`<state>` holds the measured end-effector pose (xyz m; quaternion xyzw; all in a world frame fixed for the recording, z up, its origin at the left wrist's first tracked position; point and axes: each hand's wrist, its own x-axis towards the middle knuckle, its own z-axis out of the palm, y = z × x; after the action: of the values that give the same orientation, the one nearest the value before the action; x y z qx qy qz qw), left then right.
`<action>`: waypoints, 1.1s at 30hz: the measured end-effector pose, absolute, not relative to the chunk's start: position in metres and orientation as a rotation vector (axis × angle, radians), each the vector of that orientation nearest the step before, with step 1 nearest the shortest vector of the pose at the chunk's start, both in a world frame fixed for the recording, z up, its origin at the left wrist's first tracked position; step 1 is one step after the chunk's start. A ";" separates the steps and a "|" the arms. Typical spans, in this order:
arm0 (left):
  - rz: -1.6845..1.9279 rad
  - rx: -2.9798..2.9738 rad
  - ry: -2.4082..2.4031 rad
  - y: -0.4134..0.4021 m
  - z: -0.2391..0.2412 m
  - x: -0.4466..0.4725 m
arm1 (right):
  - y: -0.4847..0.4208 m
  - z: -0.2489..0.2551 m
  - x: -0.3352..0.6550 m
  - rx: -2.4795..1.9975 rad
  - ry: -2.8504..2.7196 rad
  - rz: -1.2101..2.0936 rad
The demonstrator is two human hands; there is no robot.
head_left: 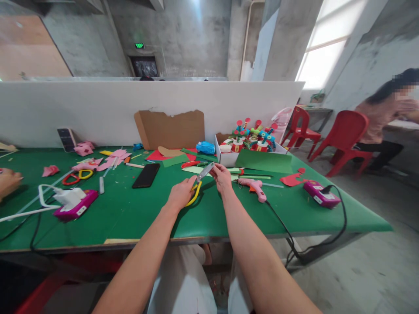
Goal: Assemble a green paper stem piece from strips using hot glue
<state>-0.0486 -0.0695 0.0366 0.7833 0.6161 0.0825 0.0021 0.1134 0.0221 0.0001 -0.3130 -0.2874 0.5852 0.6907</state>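
My left hand (182, 192) is closed around a pair of scissors (196, 194) with a yellow handle, held above the table's middle. The metal blades point up and to the right, toward my right hand (222, 176). That hand's fingers are pinched together by the blade tips; what they hold, if anything, is too small to make out. Just beyond the blades lie pale green paper strips (193, 168) and a red-handled tool (190, 164). A pink glue gun (253, 187) rests to the right of my right hand, its cord running off the table's front edge.
On the green table (131, 222) lie a black phone (146, 175), green card (264, 161) and purple power strips (322, 194). A white box (225, 155) holds colourful spring figures. Another person's hand (9, 181) is at far left. A white partition (108, 109) runs behind.
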 end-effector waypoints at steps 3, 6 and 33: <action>0.264 2.452 1.929 -0.069 0.036 -0.049 | 0.022 0.000 0.114 -0.701 -0.644 1.309; 0.266 2.451 1.925 -0.069 0.036 -0.049 | 0.021 0.001 0.113 -0.700 -0.636 1.316; 0.230 1.830 2.520 -0.085 0.046 -0.102 | 0.011 0.008 0.106 -0.654 -0.770 1.387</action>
<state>-0.1023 -0.0850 0.0463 0.5859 0.8070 0.0735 0.0094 0.1056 0.0107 0.0081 -0.2882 -0.3394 0.6116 0.6539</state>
